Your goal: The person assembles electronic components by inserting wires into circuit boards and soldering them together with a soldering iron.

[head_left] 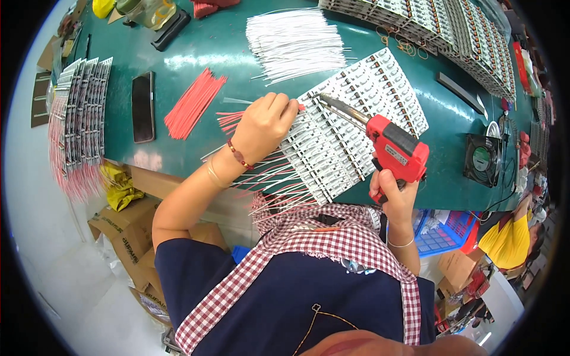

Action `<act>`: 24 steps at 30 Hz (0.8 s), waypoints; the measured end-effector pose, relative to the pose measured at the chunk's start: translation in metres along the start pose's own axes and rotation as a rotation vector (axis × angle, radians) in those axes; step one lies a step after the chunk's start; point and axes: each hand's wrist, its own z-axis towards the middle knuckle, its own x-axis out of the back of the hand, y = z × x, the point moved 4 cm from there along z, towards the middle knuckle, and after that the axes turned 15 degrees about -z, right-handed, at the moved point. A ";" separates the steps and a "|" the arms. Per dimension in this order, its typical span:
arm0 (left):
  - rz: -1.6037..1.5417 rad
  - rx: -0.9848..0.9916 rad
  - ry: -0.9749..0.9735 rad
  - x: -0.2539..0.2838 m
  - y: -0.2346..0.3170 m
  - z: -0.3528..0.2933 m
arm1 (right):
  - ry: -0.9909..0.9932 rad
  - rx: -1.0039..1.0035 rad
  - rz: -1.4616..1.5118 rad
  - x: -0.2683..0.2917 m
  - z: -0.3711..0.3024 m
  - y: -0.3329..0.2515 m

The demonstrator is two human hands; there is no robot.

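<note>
My right hand grips a red and black soldering gun. Its long metal tip points up and left over the far left edge of a white circuit board panel covered in rows of small components. Beside that edge, my left hand is pinched closed, and a short red wire end shows at its fingertips. More red wires lie just left of this hand. Red and white wires stick out from the panel's near left side, partly beneath my left forearm.
Bundles of red wires and white wires lie on the green table. A phone and wired boards are at left. Stacked panels stand at the far right, a black fan at right, a blue basket below.
</note>
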 end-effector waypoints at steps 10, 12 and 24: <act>0.002 0.014 -0.042 0.000 -0.001 -0.004 | 0.048 -0.132 -0.032 -0.008 -0.004 0.007; 0.004 0.008 -0.045 0.001 -0.003 -0.002 | 0.054 -0.141 -0.048 -0.008 -0.003 0.004; 0.008 0.002 -0.134 0.001 -0.001 0.005 | 0.021 -0.166 -0.200 -0.006 -0.006 0.012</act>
